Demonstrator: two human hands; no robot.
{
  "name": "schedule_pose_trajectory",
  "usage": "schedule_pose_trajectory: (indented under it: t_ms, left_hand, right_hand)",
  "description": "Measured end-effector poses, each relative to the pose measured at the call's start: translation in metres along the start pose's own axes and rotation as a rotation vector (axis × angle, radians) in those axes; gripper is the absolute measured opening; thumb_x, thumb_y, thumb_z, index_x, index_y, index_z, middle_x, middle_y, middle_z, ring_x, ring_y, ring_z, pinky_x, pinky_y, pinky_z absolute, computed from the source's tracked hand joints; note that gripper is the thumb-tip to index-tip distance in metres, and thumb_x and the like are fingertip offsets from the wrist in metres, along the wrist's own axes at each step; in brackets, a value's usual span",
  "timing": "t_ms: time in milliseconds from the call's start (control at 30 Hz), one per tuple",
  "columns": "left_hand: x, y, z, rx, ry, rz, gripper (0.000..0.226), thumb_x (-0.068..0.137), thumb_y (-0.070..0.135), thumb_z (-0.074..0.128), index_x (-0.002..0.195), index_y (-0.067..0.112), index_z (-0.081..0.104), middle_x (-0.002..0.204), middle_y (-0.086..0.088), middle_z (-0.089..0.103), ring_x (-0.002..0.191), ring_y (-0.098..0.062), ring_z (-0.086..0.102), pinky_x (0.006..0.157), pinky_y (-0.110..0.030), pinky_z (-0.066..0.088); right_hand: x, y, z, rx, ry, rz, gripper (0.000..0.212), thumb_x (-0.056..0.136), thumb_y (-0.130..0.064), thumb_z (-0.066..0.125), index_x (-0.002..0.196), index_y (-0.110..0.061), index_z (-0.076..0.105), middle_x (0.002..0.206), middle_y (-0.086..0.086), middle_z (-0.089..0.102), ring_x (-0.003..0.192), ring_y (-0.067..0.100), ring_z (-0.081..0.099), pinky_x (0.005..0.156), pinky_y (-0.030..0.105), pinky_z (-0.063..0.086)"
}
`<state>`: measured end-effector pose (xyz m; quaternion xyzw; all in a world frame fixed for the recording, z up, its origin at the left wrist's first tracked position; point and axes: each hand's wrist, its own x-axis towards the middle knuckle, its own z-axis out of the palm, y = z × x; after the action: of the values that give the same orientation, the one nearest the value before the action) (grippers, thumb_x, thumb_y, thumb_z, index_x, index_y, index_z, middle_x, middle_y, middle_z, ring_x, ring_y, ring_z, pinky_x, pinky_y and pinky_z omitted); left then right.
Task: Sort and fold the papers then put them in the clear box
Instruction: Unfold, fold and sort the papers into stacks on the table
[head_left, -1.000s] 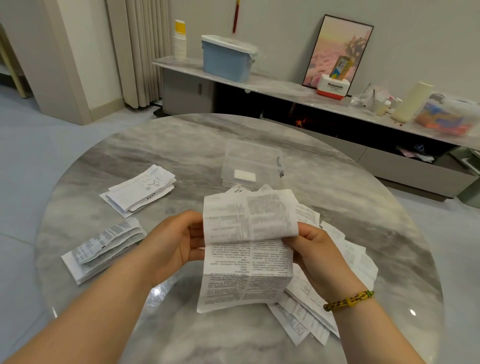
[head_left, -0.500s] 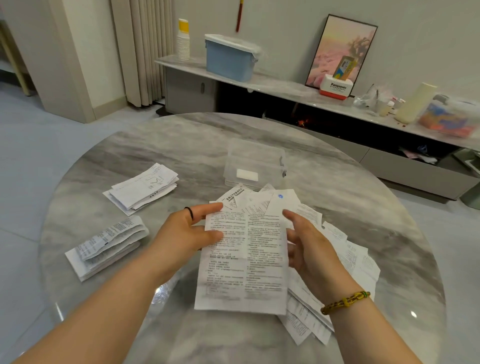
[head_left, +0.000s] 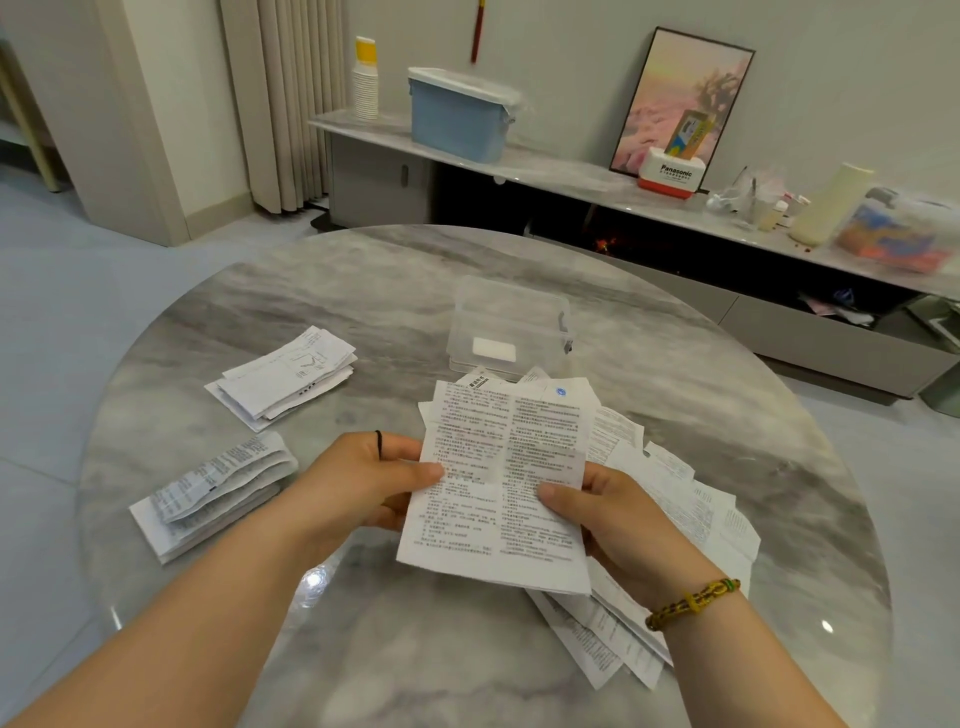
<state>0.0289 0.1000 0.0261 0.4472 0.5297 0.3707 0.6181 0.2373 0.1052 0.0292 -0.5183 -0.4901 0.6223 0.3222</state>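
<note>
Half-folded a second ago, the leaflet (head_left: 501, 467) is now pinched flat by left hand (head_left: 358, 480) and right hand (head_left: 623, 525); refolding seems due.

Your left hand (head_left: 358, 478) and right hand (head_left: 618, 519) each pinch a side edge of a white printed paper sheet (head_left: 501, 483), thumbs on top, holding it open above the round grey marble worktop (head_left: 363, 291). A loose heap of printed papers (head_left: 691, 499) lies under it and to its right. The clear plastic box (head_left: 511, 322) stands just beyond the heap. To your left lie a farther stack of folded papers (head_left: 283, 379) and a nearer stack of folded papers (head_left: 213, 493), apart from each other.
</note>
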Motion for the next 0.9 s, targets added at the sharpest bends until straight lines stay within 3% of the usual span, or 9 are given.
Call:
schedule_pose_trajectory:
  t_ms: [200,367,467,600,800,900]
  left_hand:
    - [0.003,-0.001,-0.004,-0.156,-0.028,-0.005,0.025,0.087,0.002,0.053,0.079,0.014,0.073,0.079,-0.005,0.074,0.062,-0.013,0.069,0.058,-0.023,0.056]
    - [0.0,0.003,-0.002,-0.292,-0.061,-0.04,0.041,0.086,-0.002,0.048,0.062,0.014,0.076,0.068,-0.005,0.073,0.053,-0.01,0.068,0.045,-0.017,0.053]
    - [0.0,0.005,-0.001,-0.318,-0.057,-0.041,0.047,0.087,-0.006,0.045,0.058,0.013,0.075,0.062,-0.005,0.071,0.051,-0.01,0.067,0.045,-0.017,0.052]
    - [0.0,0.005,-0.002,-0.323,0.002,-0.049,0.053,0.088,-0.01,0.042,0.051,0.012,0.073,0.057,-0.006,0.068,0.046,-0.01,0.064,0.043,-0.019,0.053]
    - [-0.001,0.006,-0.001,-0.26,0.024,-0.04,0.055,0.085,-0.012,0.035,0.049,0.007,0.072,0.065,-0.01,0.071,0.049,-0.011,0.065,0.043,-0.017,0.051]
    - [-0.002,0.008,0.0,-0.245,0.017,-0.037,0.045,0.085,-0.005,0.042,0.054,0.006,0.072,0.066,-0.009,0.072,0.054,-0.013,0.068,0.049,-0.02,0.054]
  right_hand:
    - [0.0,-0.003,0.0,0.196,-0.054,0.018,0.025,0.09,0.001,0.045,0.093,-0.014,0.065,0.091,0.001,0.073,0.083,0.018,0.069,0.073,0.028,0.057]
    - [0.0,-0.005,-0.001,0.298,-0.058,-0.001,0.028,0.089,0.006,0.042,0.085,-0.009,0.065,0.074,0.001,0.073,0.065,0.011,0.07,0.059,0.021,0.057]
    - [0.002,-0.004,-0.001,0.268,-0.052,-0.017,0.032,0.089,0.005,0.043,0.078,-0.01,0.069,0.072,0.005,0.071,0.062,0.014,0.067,0.059,0.023,0.055]
    - [0.003,-0.003,-0.001,0.209,-0.032,-0.025,0.05,0.087,0.006,0.045,0.054,-0.018,0.073,0.06,-0.001,0.069,0.055,0.008,0.065,0.053,0.018,0.053]
    - [0.001,-0.005,0.0,0.139,-0.011,-0.056,0.047,0.083,0.01,0.049,0.051,-0.016,0.072,0.061,-0.001,0.071,0.058,0.008,0.067,0.055,0.019,0.055]
    - [0.0,-0.006,0.001,0.087,0.014,-0.085,0.046,0.083,0.01,0.05,0.053,-0.017,0.073,0.065,-0.003,0.072,0.062,0.008,0.068,0.058,0.019,0.055]
